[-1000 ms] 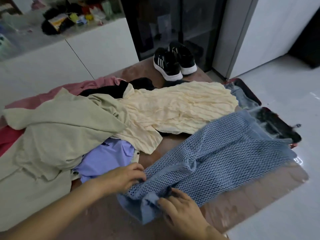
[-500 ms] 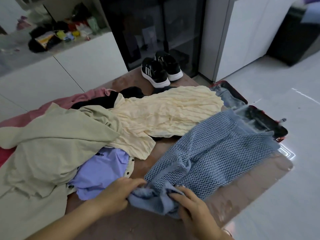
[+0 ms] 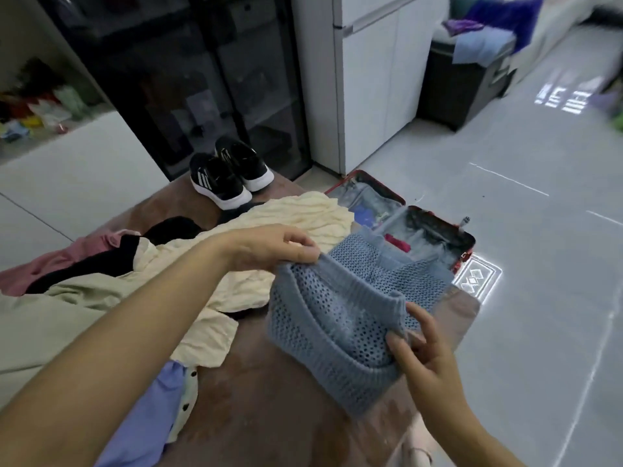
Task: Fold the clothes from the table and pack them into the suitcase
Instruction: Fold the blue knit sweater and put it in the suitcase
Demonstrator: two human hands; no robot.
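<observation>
The blue mesh knit sweater [image 3: 337,318] hangs bunched between my hands, lifted over the near right part of the brown table [image 3: 269,409]. Its long axis runs from me away to the far right. The ribbed opening faces up toward me, and the rest of the knit trails down onto the table's right edge, on the side of the suitcase [image 3: 469,238]. My left hand [image 3: 269,246] has the ribbed band at its far left end, the fingertips [image 3: 305,252] drawn together and pinching the edge from above. My right hand [image 3: 421,352] takes the same band at its near right end, the fingers [image 3: 397,345] curled into the knit, so the sweater sags between the two grips. Just to its left a cream crinkled top [image 3: 296,214] lies spread on the table, under my left forearm. Beyond that lie a sage green garment [image 3: 50,318], a lavender shirt [image 3: 145,412] near me, a black piece [image 3: 175,227] and a pink one [image 3: 50,261]. A pair of black sneakers [image 3: 229,176] stands at the table's far end. The red-rimmed suitcase lies open on the grey floor [image 3: 539,298], just past the table's right side, with some things inside.
</observation>
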